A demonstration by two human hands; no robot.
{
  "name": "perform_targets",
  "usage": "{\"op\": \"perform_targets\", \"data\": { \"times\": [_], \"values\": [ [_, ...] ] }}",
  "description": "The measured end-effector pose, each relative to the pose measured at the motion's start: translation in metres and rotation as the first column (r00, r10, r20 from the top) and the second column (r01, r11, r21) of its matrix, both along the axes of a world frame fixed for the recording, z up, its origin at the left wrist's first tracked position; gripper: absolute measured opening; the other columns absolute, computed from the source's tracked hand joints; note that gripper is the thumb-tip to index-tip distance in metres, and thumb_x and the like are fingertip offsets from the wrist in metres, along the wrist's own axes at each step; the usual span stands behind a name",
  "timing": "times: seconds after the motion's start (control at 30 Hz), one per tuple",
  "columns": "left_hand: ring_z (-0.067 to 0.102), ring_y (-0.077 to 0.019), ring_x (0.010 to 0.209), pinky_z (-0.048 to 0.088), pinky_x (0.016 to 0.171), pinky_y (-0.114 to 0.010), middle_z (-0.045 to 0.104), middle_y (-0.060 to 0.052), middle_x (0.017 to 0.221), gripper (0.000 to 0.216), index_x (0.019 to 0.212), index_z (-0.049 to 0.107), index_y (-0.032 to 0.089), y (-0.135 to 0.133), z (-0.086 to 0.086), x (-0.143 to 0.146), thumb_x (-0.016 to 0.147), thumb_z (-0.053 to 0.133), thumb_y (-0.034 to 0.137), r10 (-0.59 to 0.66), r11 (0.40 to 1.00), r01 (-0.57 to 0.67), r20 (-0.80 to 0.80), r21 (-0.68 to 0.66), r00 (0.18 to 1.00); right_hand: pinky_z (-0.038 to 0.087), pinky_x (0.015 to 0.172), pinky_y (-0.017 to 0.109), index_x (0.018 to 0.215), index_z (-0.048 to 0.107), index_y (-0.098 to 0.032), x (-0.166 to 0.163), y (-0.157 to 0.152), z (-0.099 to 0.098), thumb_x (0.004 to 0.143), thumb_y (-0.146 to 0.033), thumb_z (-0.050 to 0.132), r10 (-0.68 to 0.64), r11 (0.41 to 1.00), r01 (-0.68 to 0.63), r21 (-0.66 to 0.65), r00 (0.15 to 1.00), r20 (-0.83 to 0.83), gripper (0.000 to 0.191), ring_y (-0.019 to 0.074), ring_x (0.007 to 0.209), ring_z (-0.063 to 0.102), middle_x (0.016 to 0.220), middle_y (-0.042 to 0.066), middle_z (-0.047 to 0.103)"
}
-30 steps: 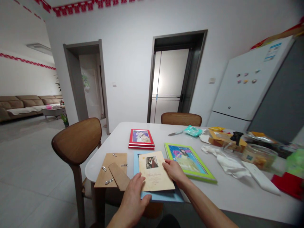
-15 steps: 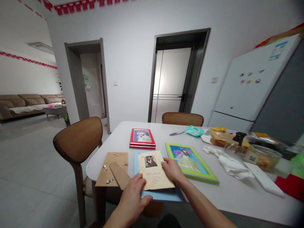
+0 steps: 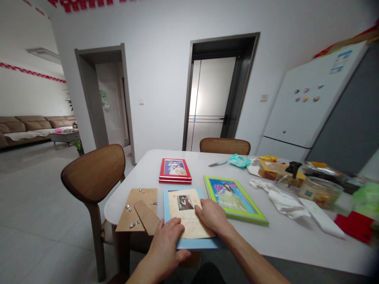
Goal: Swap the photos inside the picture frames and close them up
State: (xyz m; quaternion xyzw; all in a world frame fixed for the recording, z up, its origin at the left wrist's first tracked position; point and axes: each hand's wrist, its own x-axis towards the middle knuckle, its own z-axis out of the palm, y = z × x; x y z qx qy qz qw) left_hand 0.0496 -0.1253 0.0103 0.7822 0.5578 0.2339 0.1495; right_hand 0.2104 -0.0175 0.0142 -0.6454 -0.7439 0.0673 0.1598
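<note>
A light blue picture frame (image 3: 166, 205) lies at the table's near edge. On it rests a cream printed sheet (image 3: 192, 223) with a small photo near its top. My left hand (image 3: 168, 240) grips the frame's lower left corner, fingers over the sheet's edge and thumb low by the frame's front. My right hand (image 3: 211, 215) is closed on the sheet's right side, covering part of the print. To the left, a brown backing board (image 3: 126, 221) with metal clips lies under a loose brown stand strip (image 3: 145, 217). A green picture frame (image 3: 251, 203) lies to the right.
Stacked red picture frames (image 3: 175, 180) lie farther back. Off to the right are a knife (image 3: 217, 163), a teal packet (image 3: 239, 161), crumpled white tissue (image 3: 284, 203), a clear tub (image 3: 319, 193) and a red cloth (image 3: 353, 225). Wooden chairs (image 3: 94, 169) stand around the white table (image 3: 136, 169).
The sheet has straightened and lies flatter on the blue frame, and its lower edge has come down. My right hand reaches slightly farther over the sheet. The view has shifted a little.
</note>
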Motion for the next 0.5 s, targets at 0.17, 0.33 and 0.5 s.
{"op": "perform_targets", "data": {
  "times": [0.17, 0.33, 0.5],
  "values": [
    [0.041, -0.0218, 0.11, 0.02, 0.096, -0.043, 0.05, -0.004, 0.116, 0.03, 0.082, 0.051, 0.022, -0.0003, -0.0043, -0.0006, 0.056, 0.066, 0.028, 0.02, 0.999, -0.02, 0.007, 0.026, 1.0, 0.038, 0.065, 0.03, 0.091, 0.056, -0.014, -0.0023, -0.0061, -0.0015, 0.072, -0.033, 0.044, 0.013, 0.998, -0.021, 0.057, 0.989, 0.145, 0.03, 0.0226, 0.079, 0.056, 0.089, 0.013, 0.058],
    [0.045, -0.0204, 0.106, 0.022, 0.095, -0.042, 0.053, -0.003, 0.111, 0.029, 0.079, 0.05, 0.021, -0.0011, -0.0019, 0.0002, 0.055, 0.067, 0.026, 0.023, 1.0, -0.024, 0.015, 0.014, 1.0, 0.038, 0.065, 0.029, 0.099, 0.053, -0.017, -0.0006, -0.0056, -0.0019, 0.071, -0.033, 0.047, 0.017, 0.996, -0.027, 0.079, 0.991, 0.13, 0.034, 0.0212, 0.08, 0.056, 0.087, 0.01, 0.059],
    [0.034, -0.0225, 0.117, 0.017, 0.099, -0.044, 0.045, -0.006, 0.123, 0.032, 0.087, 0.051, 0.022, -0.0099, -0.001, -0.0077, 0.058, 0.063, 0.023, 0.001, 1.0, 0.0, 0.048, -0.024, 0.999, 0.037, 0.061, 0.029, 0.08, 0.061, -0.016, -0.0026, -0.0104, 0.0004, 0.075, -0.037, 0.041, 0.035, 0.998, -0.042, 0.045, 0.989, 0.147, 0.029, 0.0206, 0.074, 0.056, 0.085, 0.011, 0.058]
  ]
}}
